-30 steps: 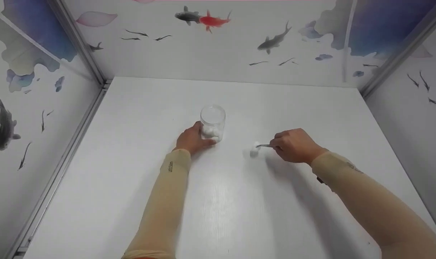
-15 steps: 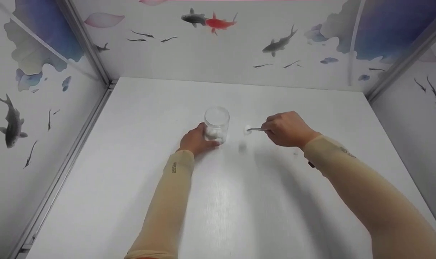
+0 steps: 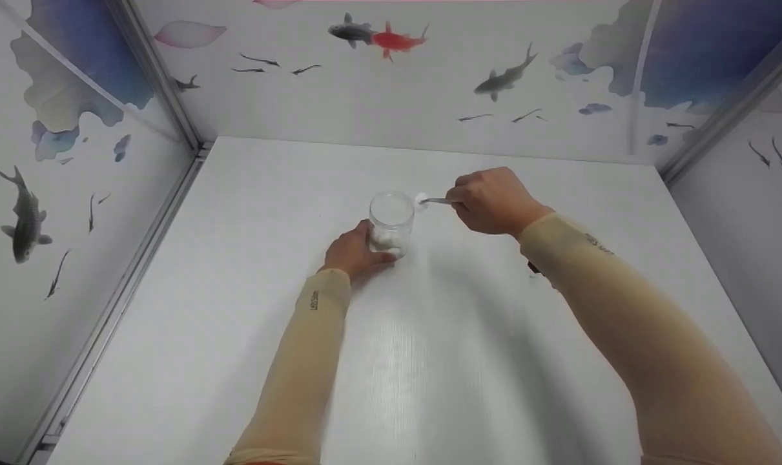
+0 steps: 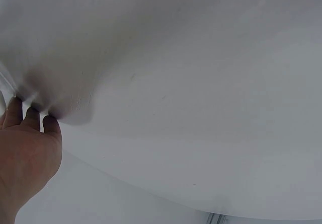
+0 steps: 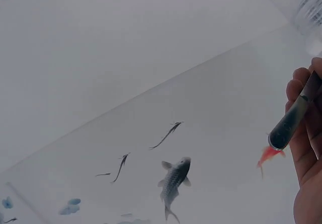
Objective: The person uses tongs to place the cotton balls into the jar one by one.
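A clear, lidless jar (image 3: 391,210) with several white cotton balls (image 3: 385,240) in its lower part stands upright on the table. My left hand (image 3: 352,250) holds it low down, thumb at the front and fingers round the left side. In the left wrist view, that hand's fingertips (image 4: 33,111) show beside the jar at the left edge. My right hand (image 3: 494,201) grips metal tweezers (image 3: 438,201), whose tip has a white cotton ball (image 3: 421,199) just right of the jar's rim. The right wrist view shows the tweezers' broad rounded end (image 5: 288,127) outside the fingers.
The white table (image 3: 287,194) is bounded by a back wall (image 3: 403,97) with printed fish and by side panels. A metal rail (image 3: 152,213) runs along the left edge. A faint small mark (image 3: 533,276) lies below the right wrist.
My right hand has moved up and left, carrying the tweezers and cotton ball from over the table to beside the jar's rim. The left hand keeps its hold on the jar.
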The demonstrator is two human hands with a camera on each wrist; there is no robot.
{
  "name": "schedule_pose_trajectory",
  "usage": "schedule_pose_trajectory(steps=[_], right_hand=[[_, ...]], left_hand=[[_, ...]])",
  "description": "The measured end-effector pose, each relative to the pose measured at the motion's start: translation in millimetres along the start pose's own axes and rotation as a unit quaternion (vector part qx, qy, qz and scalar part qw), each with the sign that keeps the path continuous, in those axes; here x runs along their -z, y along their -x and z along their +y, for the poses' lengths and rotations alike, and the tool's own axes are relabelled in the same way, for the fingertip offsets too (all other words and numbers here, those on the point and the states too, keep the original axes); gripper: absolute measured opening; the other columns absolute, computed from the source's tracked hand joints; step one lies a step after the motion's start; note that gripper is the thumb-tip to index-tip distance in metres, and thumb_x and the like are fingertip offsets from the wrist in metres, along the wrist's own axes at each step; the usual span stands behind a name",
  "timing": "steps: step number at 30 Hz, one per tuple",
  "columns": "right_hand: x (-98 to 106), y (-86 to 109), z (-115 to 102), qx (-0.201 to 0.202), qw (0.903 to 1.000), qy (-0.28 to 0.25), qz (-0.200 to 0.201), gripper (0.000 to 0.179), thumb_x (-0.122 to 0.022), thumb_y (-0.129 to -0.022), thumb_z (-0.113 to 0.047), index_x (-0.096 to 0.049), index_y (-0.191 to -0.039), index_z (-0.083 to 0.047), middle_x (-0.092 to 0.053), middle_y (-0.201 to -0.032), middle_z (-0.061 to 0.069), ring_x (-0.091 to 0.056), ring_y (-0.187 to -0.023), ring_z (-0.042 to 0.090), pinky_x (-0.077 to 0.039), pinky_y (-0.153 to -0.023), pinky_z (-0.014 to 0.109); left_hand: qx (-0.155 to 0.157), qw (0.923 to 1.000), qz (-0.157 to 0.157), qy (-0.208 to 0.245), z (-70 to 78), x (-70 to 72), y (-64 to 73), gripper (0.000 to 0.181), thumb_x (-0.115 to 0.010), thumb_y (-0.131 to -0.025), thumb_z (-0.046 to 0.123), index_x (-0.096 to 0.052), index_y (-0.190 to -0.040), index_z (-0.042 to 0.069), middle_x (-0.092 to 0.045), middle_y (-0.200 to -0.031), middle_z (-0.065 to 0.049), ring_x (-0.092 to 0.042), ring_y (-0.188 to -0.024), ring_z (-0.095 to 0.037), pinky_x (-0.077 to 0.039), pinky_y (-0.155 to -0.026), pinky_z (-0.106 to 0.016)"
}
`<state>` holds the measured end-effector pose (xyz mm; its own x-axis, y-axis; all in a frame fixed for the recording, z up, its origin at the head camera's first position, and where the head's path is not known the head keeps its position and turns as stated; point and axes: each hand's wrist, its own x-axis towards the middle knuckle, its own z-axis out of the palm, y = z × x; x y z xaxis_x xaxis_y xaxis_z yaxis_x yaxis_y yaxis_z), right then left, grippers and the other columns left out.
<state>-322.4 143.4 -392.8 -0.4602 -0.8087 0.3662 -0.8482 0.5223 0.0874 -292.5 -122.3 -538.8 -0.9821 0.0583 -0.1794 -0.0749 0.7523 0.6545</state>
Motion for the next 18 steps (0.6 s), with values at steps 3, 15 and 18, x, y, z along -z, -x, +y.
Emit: schedule_pose_trajectory(steps=[3, 15, 18], right_hand=[[-1.5, -9.7, -4.4, 0.001, 1.0, -0.001, -0.01, 0.02, -0.061, -0.086, 0.001, -0.078, -0.083, -0.01, -0.062, -0.065, 0.001, -0.055, -0.051, 0.018, -0.048, -0.044, 0.037], [-20.3, -24.3, -12.0, 0.002, 0.9996, -0.003, -0.027, 0.017, -0.063, -0.086, 0.0, -0.077, -0.082, -0.009, -0.064, -0.067, 0.002, -0.057, -0.052, 0.018, -0.051, -0.046, 0.038], [-22.2, -25.5, -12.5, -0.001, 0.9993, -0.002, -0.036, 0.017, -0.063, -0.085, 0.0, -0.077, -0.083, -0.009, -0.064, -0.067, 0.002, -0.057, -0.052, 0.019, -0.052, -0.048, 0.038]], left_hand=[[0.002, 1.0, -0.001, -0.002, -0.5, -1.3, -1.6, 0.095, -0.084, -0.075, 0.054, -0.041, -0.15, 0.015, -0.052, -0.146, -0.007, -0.047, -0.134, -0.026, -0.036, -0.113, -0.041], [0.005, 1.0, -0.004, -0.004, -1.7, 0.1, -1.0, 0.099, -0.083, -0.075, 0.055, -0.037, -0.153, 0.014, -0.05, -0.148, -0.008, -0.045, -0.136, -0.028, -0.034, -0.114, -0.041], [-0.003, 1.0, 0.0, -0.005, -3.1, -0.9, -2.1, 0.099, -0.083, -0.075, 0.055, -0.037, -0.153, 0.012, -0.05, -0.148, -0.009, -0.046, -0.135, -0.028, -0.034, -0.114, -0.04]])
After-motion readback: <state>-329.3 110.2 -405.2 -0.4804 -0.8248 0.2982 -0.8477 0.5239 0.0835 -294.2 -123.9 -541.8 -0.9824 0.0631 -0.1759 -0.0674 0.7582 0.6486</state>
